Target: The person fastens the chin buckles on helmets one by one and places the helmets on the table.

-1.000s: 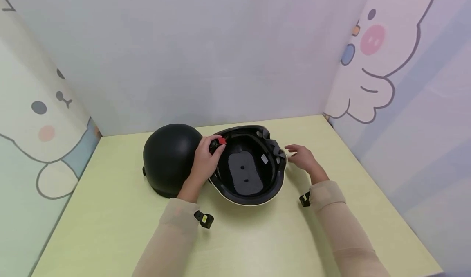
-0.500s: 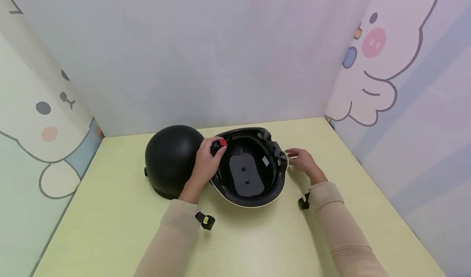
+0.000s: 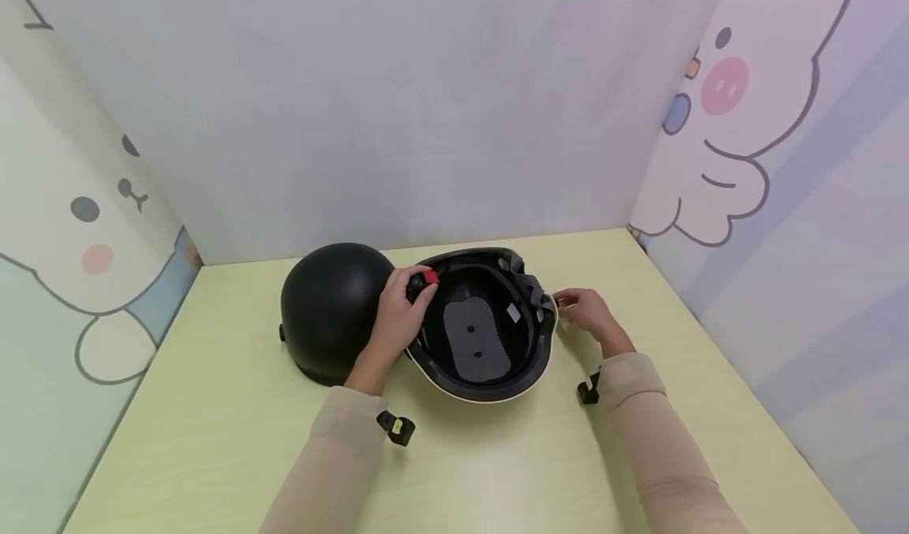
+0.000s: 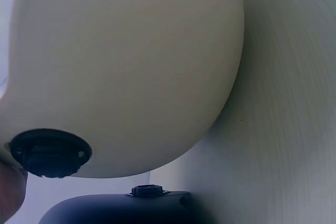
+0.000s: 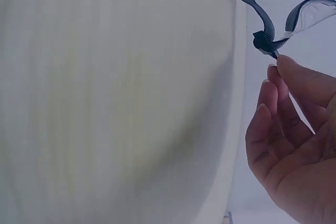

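Observation:
A pale helmet lies upside down on the table, its black padded inside facing up. At its left rim my left hand pinches a small black and red piece, whose exact kind I cannot tell. Along the right rim, my right hand holds the end of a dark strap. In the right wrist view, thumb and forefinger pinch that strap by a black fitting, with a clear cup-like part attached beside it. The left wrist view shows the pale outer shell with a round black fitting.
A black helmet stands dome up at the left, close against the pale one. The light green table meets a pale back wall. Cartoon-printed walls flank both sides.
My right hand has moved in slightly against the helmet's right edge, and its fingers have come together on the strap. The left hand keeps its hold; the view has shifted a little.

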{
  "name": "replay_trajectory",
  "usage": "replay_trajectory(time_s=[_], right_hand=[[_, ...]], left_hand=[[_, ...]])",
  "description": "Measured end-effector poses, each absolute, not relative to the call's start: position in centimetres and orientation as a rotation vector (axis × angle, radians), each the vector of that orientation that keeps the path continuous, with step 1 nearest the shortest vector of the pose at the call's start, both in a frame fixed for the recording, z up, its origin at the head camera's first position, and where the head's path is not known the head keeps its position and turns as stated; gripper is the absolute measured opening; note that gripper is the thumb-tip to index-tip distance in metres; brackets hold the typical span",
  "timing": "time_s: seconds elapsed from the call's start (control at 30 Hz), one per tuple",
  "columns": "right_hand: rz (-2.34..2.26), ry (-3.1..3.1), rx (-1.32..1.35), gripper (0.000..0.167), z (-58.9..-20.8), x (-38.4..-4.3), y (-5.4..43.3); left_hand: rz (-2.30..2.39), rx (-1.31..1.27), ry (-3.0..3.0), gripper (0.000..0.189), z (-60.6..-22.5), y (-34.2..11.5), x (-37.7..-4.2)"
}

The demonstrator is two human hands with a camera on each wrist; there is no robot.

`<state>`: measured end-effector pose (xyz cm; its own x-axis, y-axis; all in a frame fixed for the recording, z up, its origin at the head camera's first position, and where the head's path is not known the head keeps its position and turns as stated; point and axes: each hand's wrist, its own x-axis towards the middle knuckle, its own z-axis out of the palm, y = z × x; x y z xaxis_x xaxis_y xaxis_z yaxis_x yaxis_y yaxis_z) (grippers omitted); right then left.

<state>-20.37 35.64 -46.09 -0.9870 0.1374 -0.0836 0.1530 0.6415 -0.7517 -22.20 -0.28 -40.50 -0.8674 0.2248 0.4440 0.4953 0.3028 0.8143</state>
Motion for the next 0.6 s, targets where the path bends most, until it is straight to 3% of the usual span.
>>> replay_trajectory(time_s=[0.6], right_hand=[[-1.420,2.880,0.080,0.035,-43.6,-17.7,37.7]], left_hand=[[-1.571,-0.666,-2.343,0.031,-40.3,-0.2,-22.1]])
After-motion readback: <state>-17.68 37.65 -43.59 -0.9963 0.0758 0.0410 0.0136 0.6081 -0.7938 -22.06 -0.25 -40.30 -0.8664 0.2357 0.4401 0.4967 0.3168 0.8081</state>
